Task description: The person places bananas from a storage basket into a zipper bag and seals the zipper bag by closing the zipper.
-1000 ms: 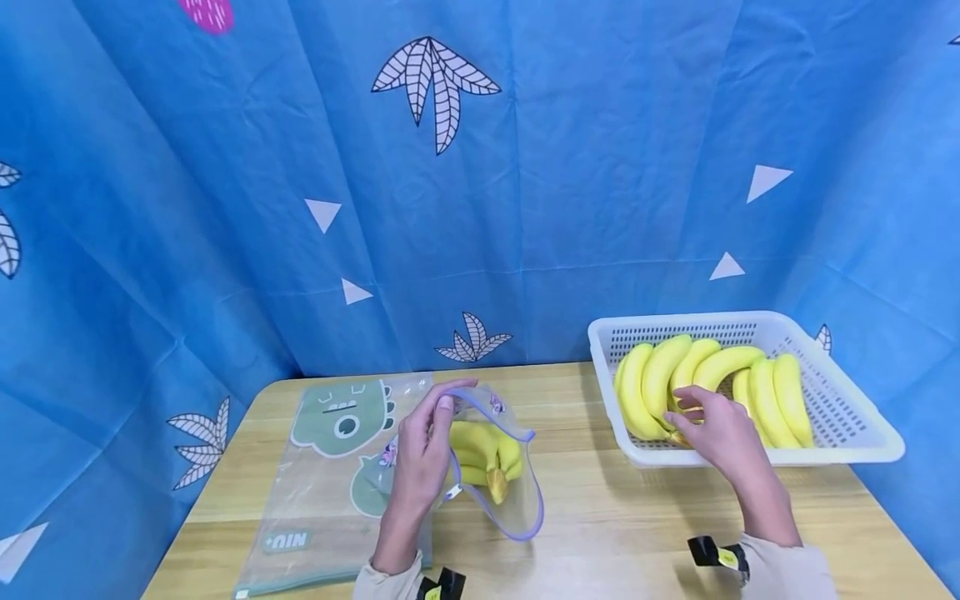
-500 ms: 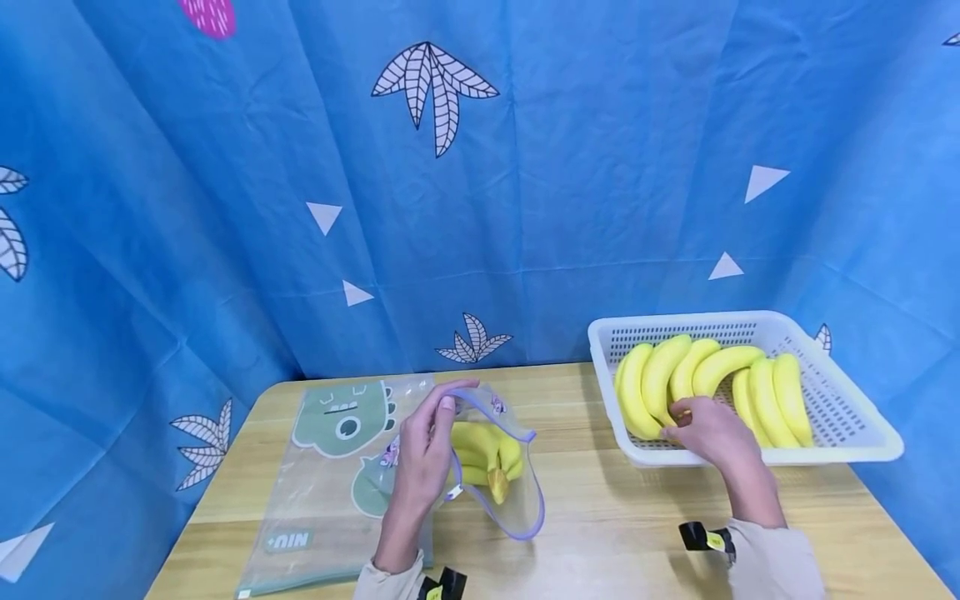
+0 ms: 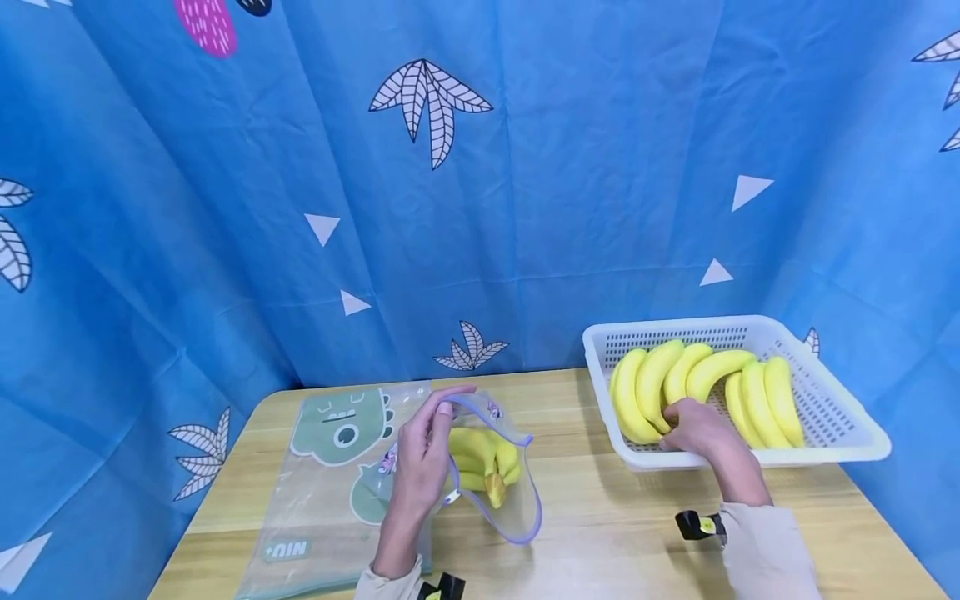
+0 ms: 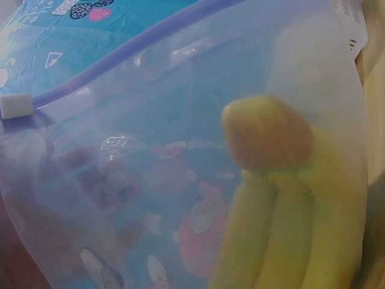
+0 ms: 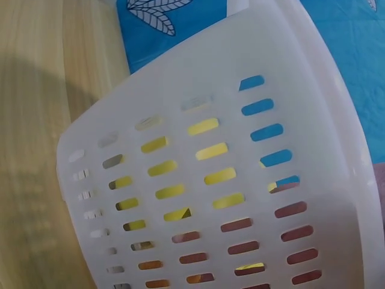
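With thumb and fingers my left hand (image 3: 422, 454) holds the purple-edged mouth of a clear zip bag (image 3: 537, 508), which gapes to the right. Inside lies a bunch of bananas (image 3: 471, 442), stem toward me. The left wrist view looks through the bag's film at the brown stem (image 4: 267, 135) and, to its left, the white slider (image 4: 17, 106). My right hand (image 3: 703, 429) reaches over the near rim of a white basket (image 3: 847, 429), fingers curled at the stem end of a banana bunch (image 3: 658, 375); its fingertips are hidden. Through the slotted basket wall (image 5: 180, 138), yellow fruit shows.
Another banana bunch (image 3: 759, 404) lies at the right in the basket. A flat clear bag with green dinosaur prints (image 3: 337, 429) lies on the wooden table (image 3: 592, 533), partly under my left hand. A blue patterned curtain (image 3: 585, 208) hangs behind the table.
My right hand has moved slightly left and down onto the bunch's stem end, and its fingers have closed there. The left hand still holds the bag. The head view has tilted slightly up.
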Motion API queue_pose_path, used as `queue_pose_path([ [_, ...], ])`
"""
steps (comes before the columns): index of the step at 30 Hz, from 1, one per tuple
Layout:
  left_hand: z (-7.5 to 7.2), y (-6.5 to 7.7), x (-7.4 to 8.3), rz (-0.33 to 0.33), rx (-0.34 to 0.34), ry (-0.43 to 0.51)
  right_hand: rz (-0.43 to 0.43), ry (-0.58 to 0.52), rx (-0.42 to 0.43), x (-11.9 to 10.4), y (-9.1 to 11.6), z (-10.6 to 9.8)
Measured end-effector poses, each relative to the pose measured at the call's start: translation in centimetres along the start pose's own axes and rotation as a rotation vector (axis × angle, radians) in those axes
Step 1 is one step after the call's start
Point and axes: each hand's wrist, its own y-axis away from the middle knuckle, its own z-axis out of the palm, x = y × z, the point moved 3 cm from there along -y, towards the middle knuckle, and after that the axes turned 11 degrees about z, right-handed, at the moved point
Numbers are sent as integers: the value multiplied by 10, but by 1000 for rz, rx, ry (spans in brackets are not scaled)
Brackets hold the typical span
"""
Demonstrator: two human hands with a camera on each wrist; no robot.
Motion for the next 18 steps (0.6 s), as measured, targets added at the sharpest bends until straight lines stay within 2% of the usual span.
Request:
queue_pose_path([
  [8,-1,0,-1,21,8,15,-2,-3,22,1,-3,1],
  [15,-2,1,-1,17,14,-14,-77,-20,74,-1,4,-2],
  [18,-2,0,-1,13,10,-9,-97,-52,130,-3,12,-9],
])
